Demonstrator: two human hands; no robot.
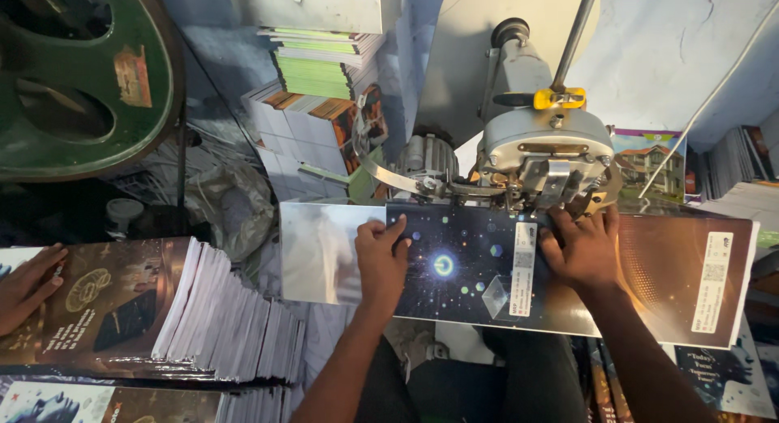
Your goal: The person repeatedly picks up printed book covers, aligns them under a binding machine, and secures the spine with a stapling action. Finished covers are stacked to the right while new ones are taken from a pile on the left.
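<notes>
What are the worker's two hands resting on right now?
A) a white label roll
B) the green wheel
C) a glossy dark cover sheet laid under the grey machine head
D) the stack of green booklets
C: the left hand and right hand both press flat on the dark cover sheet, just below the grey machine head.

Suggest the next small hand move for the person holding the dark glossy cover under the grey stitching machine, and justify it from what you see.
Probably nudge the cover slightly sideways along its fold. Both the left hand and right hand press it flat, the right directly under the machine head, so the cover seems set for another stitch further along.
</notes>
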